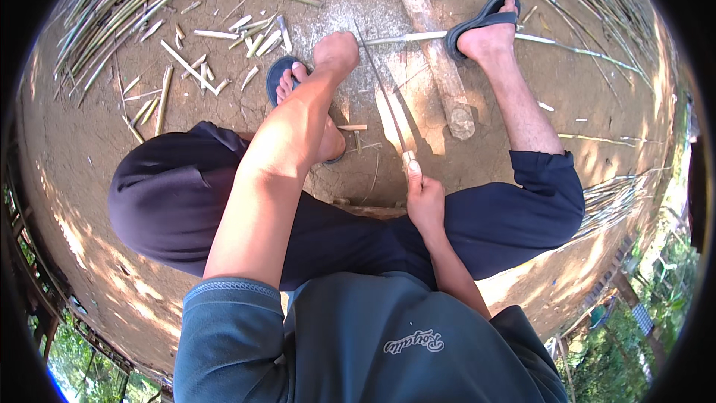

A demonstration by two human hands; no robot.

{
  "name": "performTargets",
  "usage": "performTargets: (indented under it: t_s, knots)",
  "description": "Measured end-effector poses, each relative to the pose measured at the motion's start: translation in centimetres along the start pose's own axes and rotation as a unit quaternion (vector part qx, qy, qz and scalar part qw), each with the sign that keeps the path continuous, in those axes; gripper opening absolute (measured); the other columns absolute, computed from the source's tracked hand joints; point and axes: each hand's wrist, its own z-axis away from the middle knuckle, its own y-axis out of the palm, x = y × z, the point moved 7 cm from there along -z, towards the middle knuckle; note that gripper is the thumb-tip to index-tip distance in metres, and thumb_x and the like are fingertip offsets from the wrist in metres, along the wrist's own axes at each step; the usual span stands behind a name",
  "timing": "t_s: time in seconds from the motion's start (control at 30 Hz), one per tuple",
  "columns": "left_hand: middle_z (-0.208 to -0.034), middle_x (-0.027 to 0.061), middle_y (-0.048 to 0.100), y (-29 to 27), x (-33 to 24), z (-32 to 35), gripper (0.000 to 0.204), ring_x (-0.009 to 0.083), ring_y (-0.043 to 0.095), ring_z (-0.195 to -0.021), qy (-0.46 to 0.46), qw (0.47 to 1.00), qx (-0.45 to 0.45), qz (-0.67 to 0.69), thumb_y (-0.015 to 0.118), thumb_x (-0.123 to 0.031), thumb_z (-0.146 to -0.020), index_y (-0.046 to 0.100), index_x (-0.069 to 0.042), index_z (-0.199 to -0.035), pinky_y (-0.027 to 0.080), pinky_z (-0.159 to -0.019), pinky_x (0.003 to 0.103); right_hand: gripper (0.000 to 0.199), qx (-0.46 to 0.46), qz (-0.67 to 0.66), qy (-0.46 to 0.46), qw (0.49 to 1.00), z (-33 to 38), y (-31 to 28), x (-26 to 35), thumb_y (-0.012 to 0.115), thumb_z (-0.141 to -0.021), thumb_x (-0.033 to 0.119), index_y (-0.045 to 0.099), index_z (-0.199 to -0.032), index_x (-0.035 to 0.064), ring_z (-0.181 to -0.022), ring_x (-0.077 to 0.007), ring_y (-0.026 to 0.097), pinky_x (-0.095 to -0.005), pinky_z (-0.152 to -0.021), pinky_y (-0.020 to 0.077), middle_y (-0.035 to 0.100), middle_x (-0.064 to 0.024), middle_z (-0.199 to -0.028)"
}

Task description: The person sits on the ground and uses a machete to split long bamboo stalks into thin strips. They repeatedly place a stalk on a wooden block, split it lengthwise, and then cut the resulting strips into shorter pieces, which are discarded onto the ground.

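My left hand (335, 54) is closed in a fist around the near end of a thin bamboo cane (406, 37). The cane runs to the right across a log (431, 52) and passes under my right sandal (481, 26). In my right hand (425, 205), low and nearer my body, is the pale wooden handle of a saw (388, 97), with the fingers wrapped round it. Its long thin blade, seen nearly edge-on, points away from me and crosses the cane just right of my left fist. Whether the teeth touch the cane I cannot tell.
Short cut cane pieces (261, 37) lie scattered on the dirt ground at the left. Pale dust (335, 4) covers the soil around the log. Long cane bundles (112, 11) curve along the far left, with more at the far right. My left sandal (276, 78) stands beside my left forearm.
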Motion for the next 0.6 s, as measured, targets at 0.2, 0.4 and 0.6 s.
performTargets:
  t_s: [0.2,0.4,0.6]
  knots:
    - [-0.106,0.0186,0.069,-0.2,-0.4,0.5,0.027,0.0335,0.067,-0.101,0.013,1.0,0.011,-0.013,0.055,-0.013,-0.084,0.07,-0.003,-0.103,0.054,-0.086,0.043,0.069,-0.046,-0.006,-0.015,0.999,-8.1,3.4,3.7,0.045,-0.096,0.052,0.062,-0.068,-0.0085,-0.068,-0.0472,0.063,-0.0496,-0.063,0.0482,0.058,-0.0293,-0.063]
    - [-0.107,0.0214,0.068,0.2,0.0,0.3,0.028,0.0361,0.067,-0.1,0.022,0.999,0.029,-0.009,0.055,-0.013,-0.083,0.068,-0.001,-0.105,0.054,-0.087,0.044,0.061,-0.053,-0.027,-0.063,0.996,-2.3,0.7,3.1,0.05,-0.097,0.044,0.061,-0.067,-0.0083,-0.061,-0.0449,0.061,-0.0486,-0.056,0.0449,0.055,-0.0287,-0.06]
    - [-0.104,0.0225,0.068,-0.6,-0.3,-0.1,0.028,0.0366,0.067,-0.1,0.026,1.0,0.004,-0.011,0.053,-0.012,-0.084,0.069,-0.001,-0.104,0.054,-0.086,0.044,0.056,-0.026,-0.015,-0.005,1.0,0.1,-0.8,1.0,0.055,-0.097,0.037,0.058,-0.064,-0.0082,-0.053,-0.0446,0.055,-0.0499,-0.052,0.0396,0.052,-0.0283,-0.056]
